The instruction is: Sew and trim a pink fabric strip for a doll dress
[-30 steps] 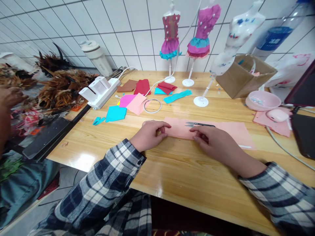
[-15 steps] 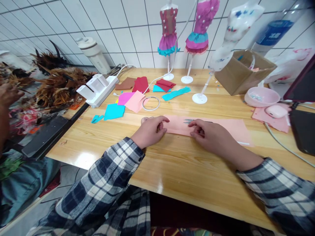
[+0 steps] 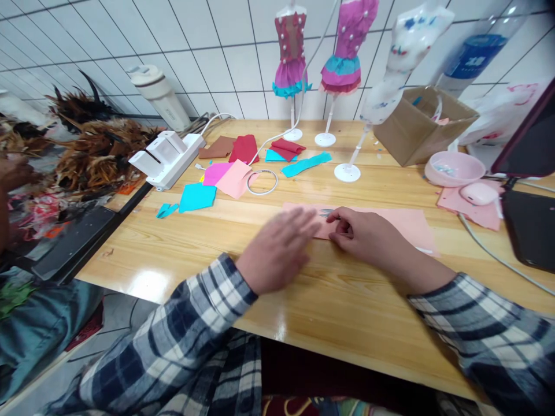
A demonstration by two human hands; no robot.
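A long strip of pink crepe paper (image 3: 403,222) lies on the table in front of me. At its near edge, my right hand (image 3: 368,240) has its thumb and fingers curled together on the paper. Pointed grey metal tips (image 3: 325,213), apparently of scissors, lie on the strip; the rest is under my right hand. My left hand (image 3: 281,245) is blurred by motion. It holds nothing, its fingers stretched out over the near left part of the strip. A narrow white piece (image 3: 424,251) shows by the strip's right end.
Behind lie coloured paper pieces (image 3: 197,197), a white ring (image 3: 262,182) and a power strip (image 3: 173,162). Small dress forms (image 3: 290,52) stand at the wall. To the right are a cardboard box (image 3: 420,127), a pink bowl (image 3: 453,169) and a dark tablet (image 3: 531,231). Another person's hand (image 3: 15,172) is far left.
My left hand has let go of the strip's left end and swung right and nearer to me, its fingers now straightened. The right hand stays at the paper's near edge. The view has shifted slightly.
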